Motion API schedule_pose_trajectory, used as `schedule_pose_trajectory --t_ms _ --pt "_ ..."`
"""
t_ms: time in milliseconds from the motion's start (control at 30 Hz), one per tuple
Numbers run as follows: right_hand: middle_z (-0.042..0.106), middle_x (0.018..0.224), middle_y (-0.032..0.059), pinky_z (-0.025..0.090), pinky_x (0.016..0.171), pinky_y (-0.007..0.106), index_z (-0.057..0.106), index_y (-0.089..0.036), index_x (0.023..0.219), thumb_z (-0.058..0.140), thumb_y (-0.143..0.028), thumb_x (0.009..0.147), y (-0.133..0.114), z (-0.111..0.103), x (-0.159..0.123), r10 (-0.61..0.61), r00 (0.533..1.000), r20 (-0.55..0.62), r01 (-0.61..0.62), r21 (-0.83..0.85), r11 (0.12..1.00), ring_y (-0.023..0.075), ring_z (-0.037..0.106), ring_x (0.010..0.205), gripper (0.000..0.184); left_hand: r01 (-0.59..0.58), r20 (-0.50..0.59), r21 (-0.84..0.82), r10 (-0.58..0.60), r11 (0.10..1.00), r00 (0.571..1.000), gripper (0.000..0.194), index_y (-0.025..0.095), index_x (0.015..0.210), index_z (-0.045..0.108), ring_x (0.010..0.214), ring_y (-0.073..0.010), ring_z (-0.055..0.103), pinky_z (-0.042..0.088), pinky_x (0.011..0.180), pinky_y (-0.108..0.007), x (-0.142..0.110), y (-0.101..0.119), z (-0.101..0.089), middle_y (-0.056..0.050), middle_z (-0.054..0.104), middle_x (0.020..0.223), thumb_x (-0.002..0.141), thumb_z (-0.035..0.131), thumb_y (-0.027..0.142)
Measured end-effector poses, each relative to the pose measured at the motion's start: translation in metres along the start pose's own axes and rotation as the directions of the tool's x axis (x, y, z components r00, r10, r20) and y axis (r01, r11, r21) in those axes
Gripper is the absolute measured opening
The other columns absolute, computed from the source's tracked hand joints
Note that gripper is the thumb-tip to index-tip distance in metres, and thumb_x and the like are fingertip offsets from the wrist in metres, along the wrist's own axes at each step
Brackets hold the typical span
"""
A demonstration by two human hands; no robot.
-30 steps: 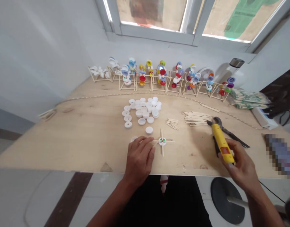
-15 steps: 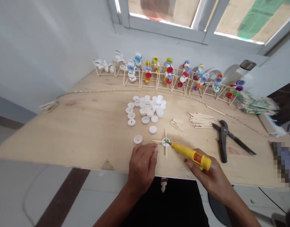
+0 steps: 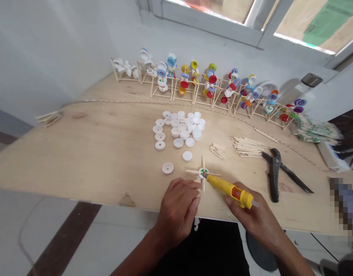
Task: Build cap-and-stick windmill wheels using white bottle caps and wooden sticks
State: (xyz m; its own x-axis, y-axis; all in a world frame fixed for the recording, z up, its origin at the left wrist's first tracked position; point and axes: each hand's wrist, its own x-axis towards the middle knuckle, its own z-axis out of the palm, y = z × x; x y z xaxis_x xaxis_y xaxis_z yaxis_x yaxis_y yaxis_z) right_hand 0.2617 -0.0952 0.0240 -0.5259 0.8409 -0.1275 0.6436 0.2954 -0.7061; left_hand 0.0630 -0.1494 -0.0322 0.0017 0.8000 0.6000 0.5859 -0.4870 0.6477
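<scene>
My right hand is wrapped round a yellow hot glue gun, a clear glue stick poking out of its back. The nozzle points at the middle of a white and green bottle cap, on which thin wooden sticks form a cross. Just left of the cross's lower arm is my left hand, its fingers bent and drawn together. What its fingertips hold, if anything, is too small to make out. Nearby lie a white cap with a hole and a plain white cap.
Behind lie a group of white caps, short sticks, longer sticks and a black-handled cutter. Stick frames with coloured cap wheels line the wall. A cord crosses the table. Bagged sticks lie at right.
The view has shifted slightly. My left hand has moved a little right and down, closer to the cross's lower arm. The glue gun stays in my right hand, its nozzle still at the cap.
</scene>
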Motion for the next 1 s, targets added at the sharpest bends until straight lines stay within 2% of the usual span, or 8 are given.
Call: schedule_pose_trajectory --t_ms 100,367,700,1000 --pt "0.046 0.069 -0.0028 0.035 0.054 0.023 0.044 -0.021 0.074 0.047 -0.033 0.090 0.0005 0.0001 0.0011 0.003 1.000 0.013 -0.003 -0.025 1.000 0.0113 0.045 0.058 0.020 -0.038 0.020 -0.019 0.039 0.999 0.999 0.020 0.015 0.091 0.054 0.088 -0.0203 0.060 0.043 0.081 -0.041 -0.0010 -0.0009 0.0014 -0.010 0.067 0.092 0.079 0.045 0.003" --pt "0.045 0.067 -0.0031 0.034 0.053 0.023 0.042 -0.021 0.072 0.047 -0.035 0.090 -0.0006 -0.0006 0.0029 0.021 1.000 0.012 -0.020 -0.046 0.999 0.0114 0.044 0.057 0.023 -0.028 0.038 -0.022 0.028 0.999 0.999 0.020 0.016 0.091 0.055 0.090 -0.0203 0.060 0.042 0.085 -0.041 -0.0012 -0.0030 0.0039 -0.010 0.068 0.093 0.079 0.045 0.003" --pt "0.048 0.065 -0.0023 0.036 0.052 0.024 0.042 -0.022 0.071 0.049 -0.032 0.089 0.0007 0.0001 0.0067 -0.051 0.999 -0.019 0.048 -0.149 0.988 0.0122 0.047 0.055 0.022 -0.041 0.071 -0.007 0.041 0.999 0.997 0.018 0.016 0.090 0.056 0.092 -0.0206 0.061 0.040 0.089 -0.042 -0.0019 -0.0031 0.0034 -0.010 0.069 0.097 0.079 0.045 0.005" --pt "0.050 0.065 -0.0016 0.036 0.053 0.024 0.042 -0.022 0.071 0.049 -0.031 0.088 -0.0028 0.0000 0.0078 -0.060 0.998 -0.021 0.056 -0.166 0.985 0.0132 0.049 0.056 0.020 -0.128 0.197 0.040 0.118 0.991 0.973 0.014 0.016 0.085 0.057 0.092 -0.0218 0.058 0.040 0.087 -0.043 -0.0003 -0.0024 0.0010 -0.010 0.069 0.106 0.079 0.047 0.008"
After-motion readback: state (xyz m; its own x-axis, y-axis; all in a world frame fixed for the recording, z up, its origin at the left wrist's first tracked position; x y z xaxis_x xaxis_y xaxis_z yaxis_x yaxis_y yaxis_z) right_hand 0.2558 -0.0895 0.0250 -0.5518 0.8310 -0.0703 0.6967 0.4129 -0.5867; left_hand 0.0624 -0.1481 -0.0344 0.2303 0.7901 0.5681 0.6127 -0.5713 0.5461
